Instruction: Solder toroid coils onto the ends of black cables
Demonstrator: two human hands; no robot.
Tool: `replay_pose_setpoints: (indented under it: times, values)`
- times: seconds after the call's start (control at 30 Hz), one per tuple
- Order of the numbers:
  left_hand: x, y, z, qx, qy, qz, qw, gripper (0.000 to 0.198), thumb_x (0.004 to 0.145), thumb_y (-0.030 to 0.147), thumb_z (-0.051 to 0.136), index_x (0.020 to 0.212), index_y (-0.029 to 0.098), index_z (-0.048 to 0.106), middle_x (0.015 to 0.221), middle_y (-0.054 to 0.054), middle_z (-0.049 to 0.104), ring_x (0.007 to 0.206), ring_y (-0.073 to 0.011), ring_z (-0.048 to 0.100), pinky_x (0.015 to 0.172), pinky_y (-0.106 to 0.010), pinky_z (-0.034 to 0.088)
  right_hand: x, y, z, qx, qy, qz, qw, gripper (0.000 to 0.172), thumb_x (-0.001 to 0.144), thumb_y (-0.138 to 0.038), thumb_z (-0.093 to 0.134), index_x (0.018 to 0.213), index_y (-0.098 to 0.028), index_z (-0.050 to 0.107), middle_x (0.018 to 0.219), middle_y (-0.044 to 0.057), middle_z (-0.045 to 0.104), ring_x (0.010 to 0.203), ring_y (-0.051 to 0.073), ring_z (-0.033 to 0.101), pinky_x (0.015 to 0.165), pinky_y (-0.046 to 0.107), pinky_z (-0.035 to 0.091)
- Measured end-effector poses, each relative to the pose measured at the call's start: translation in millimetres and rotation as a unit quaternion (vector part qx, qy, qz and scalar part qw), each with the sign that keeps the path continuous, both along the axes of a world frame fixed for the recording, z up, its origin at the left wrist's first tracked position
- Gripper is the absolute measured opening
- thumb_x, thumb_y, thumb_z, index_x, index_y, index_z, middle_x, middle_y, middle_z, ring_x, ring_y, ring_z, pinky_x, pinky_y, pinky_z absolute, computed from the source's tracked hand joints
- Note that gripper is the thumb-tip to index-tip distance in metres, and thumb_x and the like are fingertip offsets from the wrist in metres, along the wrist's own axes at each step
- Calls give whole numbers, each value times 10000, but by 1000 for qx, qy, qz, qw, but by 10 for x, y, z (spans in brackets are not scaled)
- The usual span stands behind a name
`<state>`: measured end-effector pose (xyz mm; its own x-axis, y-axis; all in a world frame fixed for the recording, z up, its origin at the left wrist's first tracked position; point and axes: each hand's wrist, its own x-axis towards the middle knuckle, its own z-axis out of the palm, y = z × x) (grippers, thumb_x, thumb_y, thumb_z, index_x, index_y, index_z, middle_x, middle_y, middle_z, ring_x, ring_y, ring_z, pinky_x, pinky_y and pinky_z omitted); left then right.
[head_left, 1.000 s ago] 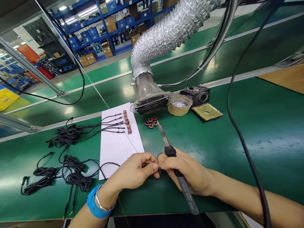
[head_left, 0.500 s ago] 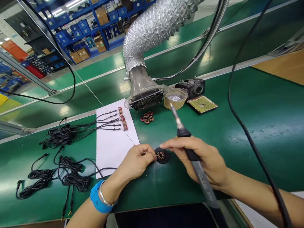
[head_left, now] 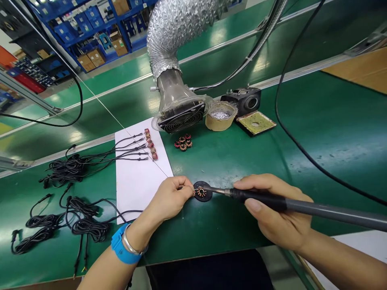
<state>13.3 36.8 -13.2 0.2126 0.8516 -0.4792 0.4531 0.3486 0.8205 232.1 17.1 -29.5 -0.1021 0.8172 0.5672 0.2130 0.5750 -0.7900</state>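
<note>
A small copper-wound ring coil (head_left: 200, 192) lies on a round black pad (head_left: 207, 196) on the green bench. My left hand (head_left: 171, 197) is closed in a pinch, holding a thin black wire at the coil's left side. My right hand (head_left: 276, 213) grips a soldering iron (head_left: 302, 207) held nearly level, its metal tip touching the coil from the right.
A silver fume duct with a fan mouth (head_left: 179, 114) hangs behind. Beside it sit a solder-dross tub (head_left: 220, 116), an iron stand (head_left: 246, 100) and a yellow sponge (head_left: 256, 123). Spare coils (head_left: 183, 143), white paper (head_left: 140, 173) with finished leads, and black cable bundles (head_left: 69, 189) lie left.
The soldering iron swung down from pointing upward to nearly level, and its tip came onto the coil. My left hand stayed pinched beside the pad. The view shifted slightly.
</note>
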Motion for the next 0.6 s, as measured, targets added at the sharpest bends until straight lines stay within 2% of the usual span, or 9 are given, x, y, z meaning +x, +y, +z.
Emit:
replay_pose_setpoints:
  times: [0.23,0.6]
  values:
    - [-1,8,15,9,5,-7,1000,157,718,271,467,670,162,570,577,46,433,537,-91,337,512,-230,252,-47,46,89,-1,-28,-7,1000,126,837,-177,534,925,-224,612,532,-32,577,424,128,549,375,242,389]
    - [1,-2,4,12,-3,-10,1000,154,750,272,483,669,164,557,561,56,409,528,-87,324,505,-228,245,-61,58,89,7,-65,-4,998,113,833,-188,530,913,-220,603,569,-20,611,462,135,589,390,234,413]
